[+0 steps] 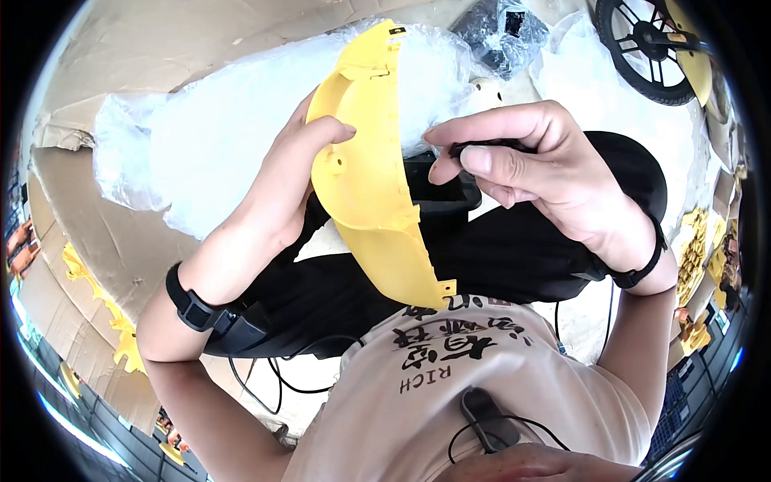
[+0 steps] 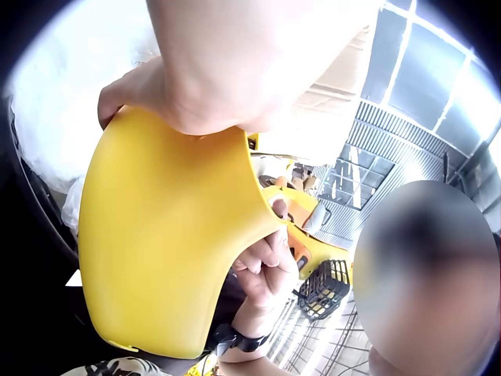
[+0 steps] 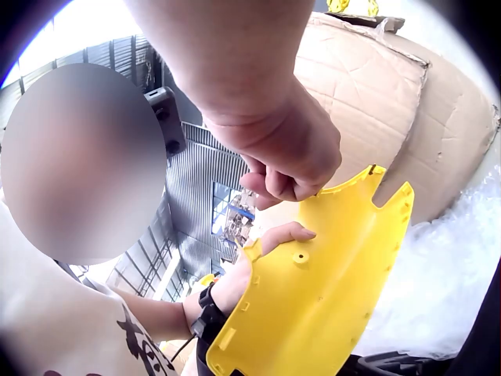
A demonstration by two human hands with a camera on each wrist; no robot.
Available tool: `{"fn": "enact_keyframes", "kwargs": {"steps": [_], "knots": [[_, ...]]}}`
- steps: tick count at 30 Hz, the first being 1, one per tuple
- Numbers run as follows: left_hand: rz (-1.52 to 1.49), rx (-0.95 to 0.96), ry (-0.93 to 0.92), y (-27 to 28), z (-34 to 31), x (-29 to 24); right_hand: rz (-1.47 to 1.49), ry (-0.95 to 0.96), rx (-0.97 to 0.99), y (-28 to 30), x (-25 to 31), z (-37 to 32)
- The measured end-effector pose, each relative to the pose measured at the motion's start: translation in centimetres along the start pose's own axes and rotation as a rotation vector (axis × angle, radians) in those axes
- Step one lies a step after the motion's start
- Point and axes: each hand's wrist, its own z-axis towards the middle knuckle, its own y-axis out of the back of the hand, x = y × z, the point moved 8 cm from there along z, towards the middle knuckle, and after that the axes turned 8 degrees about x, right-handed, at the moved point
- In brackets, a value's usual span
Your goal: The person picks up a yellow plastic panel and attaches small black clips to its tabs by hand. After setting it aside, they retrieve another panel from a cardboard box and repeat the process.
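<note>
A curved yellow plastic panel (image 1: 365,185) is held up in front of the body by the left hand (image 1: 301,157), its thumb on the inner face and its fingers behind the edge. Just right of the panel, the right hand (image 1: 546,165) pinches a small dark part (image 1: 498,145) between thumb and fingers. The left wrist view shows the smooth outer side of the panel (image 2: 156,235). Small tabs and a round post show on the inner face of the panel (image 3: 321,282) in the right wrist view, where the dark part is hidden.
Clear plastic wrapping (image 1: 217,128) lies beyond the panel over cardboard (image 1: 112,241). A black container (image 1: 442,193) stands between the black-clad legs. A black wheel (image 1: 650,48) is at the top right, and yellow parts (image 1: 692,257) lie at the far right.
</note>
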Motion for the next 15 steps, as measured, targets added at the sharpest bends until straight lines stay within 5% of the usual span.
{"fn": "enact_keyframes", "kwargs": {"steps": [3, 15], "knots": [[-0.030, -0.027, 0.114, 1.09, 0.35, 0.89, 0.022, -0.025, -0.005, -0.20, -0.04, -0.14], [-0.102, -0.060, 0.099, 0.61, 0.19, 0.53, -0.112, -0.084, -0.022, -0.27, -0.57, -0.09]]}}
